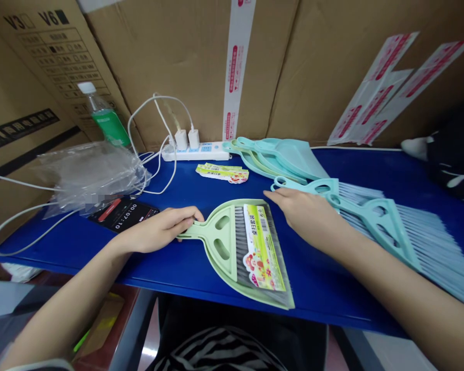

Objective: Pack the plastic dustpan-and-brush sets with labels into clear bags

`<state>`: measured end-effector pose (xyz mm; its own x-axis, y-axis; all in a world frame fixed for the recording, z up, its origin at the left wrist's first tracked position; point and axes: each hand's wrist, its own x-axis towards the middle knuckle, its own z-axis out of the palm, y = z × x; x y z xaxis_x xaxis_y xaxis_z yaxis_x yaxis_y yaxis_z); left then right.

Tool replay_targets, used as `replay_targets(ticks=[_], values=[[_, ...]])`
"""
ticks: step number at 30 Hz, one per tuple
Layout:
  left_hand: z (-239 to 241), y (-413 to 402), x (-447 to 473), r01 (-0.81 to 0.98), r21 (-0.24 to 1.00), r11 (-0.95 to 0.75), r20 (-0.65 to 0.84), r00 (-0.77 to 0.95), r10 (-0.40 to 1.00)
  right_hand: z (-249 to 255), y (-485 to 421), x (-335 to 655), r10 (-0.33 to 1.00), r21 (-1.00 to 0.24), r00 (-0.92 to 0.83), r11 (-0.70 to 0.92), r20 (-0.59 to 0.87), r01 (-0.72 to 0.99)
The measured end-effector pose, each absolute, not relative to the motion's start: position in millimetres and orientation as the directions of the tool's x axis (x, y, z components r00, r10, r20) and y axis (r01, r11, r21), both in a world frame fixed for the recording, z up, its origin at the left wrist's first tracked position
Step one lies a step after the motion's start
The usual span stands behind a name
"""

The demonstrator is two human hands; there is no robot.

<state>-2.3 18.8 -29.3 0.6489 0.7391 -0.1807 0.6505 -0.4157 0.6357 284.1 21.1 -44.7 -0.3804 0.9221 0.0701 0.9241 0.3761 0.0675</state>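
A pale green dustpan-and-brush set (232,247) with a colourful paper label (261,247) lies on the blue table (185,268), near its front edge. My left hand (162,229) is closed round the set's handle. My right hand (307,214) lies flat with fingers stretched out, just right of the set's top edge, its fingertips near the handle of a teal brush (324,186). Two teal brushes (386,221) lie under and beside my right forearm.
Stacked teal and green dustpans (281,157) sit behind. A pile of labels (222,172), a power strip (195,150) with chargers and cables, a phone (123,214) showing a timer, clear plastic bags (88,172) and a bottle (104,118) are at left. Cardboard boxes (177,62) form the back wall.
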Motion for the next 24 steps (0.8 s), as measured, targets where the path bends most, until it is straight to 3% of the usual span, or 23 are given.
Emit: replay_targets(ticks=[8,18,24], values=[[-29,19,-1,0.649,0.643,-0.407,-0.176,0.642,0.746,-44,17,290,0.927,0.227,-0.371,0.35,0.057,0.909],[-33,16,-1,0.621,0.741,-0.255,-0.225,0.587,0.777,-34,19,299,0.938,0.136,-0.346,0.341,0.016,0.93],[-39,18,3,0.587,0.781,-0.212,-0.22,0.577,0.787,-41,25,298,0.907,0.031,-0.41,0.409,0.095,0.912]])
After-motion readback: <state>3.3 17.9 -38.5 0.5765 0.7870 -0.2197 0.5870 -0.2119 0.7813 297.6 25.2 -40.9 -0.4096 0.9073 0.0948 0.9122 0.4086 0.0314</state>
